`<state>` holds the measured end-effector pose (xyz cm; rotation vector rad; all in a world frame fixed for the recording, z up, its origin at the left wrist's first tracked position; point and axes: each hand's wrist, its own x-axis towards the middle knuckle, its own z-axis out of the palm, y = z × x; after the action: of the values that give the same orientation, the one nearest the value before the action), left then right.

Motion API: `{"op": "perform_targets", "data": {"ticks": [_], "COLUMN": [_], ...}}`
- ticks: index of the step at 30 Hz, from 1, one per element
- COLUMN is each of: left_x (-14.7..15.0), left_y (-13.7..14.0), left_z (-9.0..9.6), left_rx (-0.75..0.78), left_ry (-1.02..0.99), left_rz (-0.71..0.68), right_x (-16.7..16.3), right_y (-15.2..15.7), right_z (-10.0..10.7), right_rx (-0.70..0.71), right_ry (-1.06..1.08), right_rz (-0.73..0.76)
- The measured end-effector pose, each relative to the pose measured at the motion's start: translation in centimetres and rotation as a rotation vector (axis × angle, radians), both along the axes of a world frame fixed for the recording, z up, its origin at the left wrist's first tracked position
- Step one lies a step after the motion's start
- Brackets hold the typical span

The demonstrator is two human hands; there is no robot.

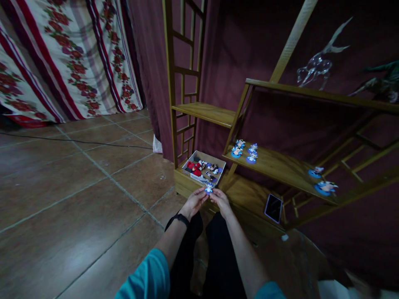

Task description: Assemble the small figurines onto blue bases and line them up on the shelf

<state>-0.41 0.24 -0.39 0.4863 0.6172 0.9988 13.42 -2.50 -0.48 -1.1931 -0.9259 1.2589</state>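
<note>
Between my left hand [195, 201] and my right hand [221, 200] is a small white-and-purple figurine [208, 189], upright, with the fingers of both hands closed on its base. Just beyond it, a shallow cardboard box [197, 155] holds several more figurines, among them red ones [193, 167]. On the middle shelf to the right stand two blue-based figurines [237, 152] beside two purple-based figurines [252, 157]. Two further blue-based figurines [326, 187] are at that shelf's right end.
The wooden display shelf [205, 112] rises ahead of me with lattice sides. A dark-screened tablet [273, 208] lies on the lower shelf. A clear glass deer [316, 68] stands on the top shelf. Tiled floor [93, 199] with a black cable [81, 141] is to the left.
</note>
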Motion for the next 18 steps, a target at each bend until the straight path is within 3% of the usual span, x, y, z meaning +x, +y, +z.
{"op": "perform_targets", "data": {"ticks": [18], "left_x": [0.13], "left_y": [-0.25], "left_z": [0.58], "left_rx": [-0.029], "left_ry": [0.012], "left_rz": [0.019], "right_x": [-0.11], "right_y": [0.00], "right_z": [0.32], "right_rx": [-0.009], "right_ry": [0.059], "right_rz": [-0.020]}}
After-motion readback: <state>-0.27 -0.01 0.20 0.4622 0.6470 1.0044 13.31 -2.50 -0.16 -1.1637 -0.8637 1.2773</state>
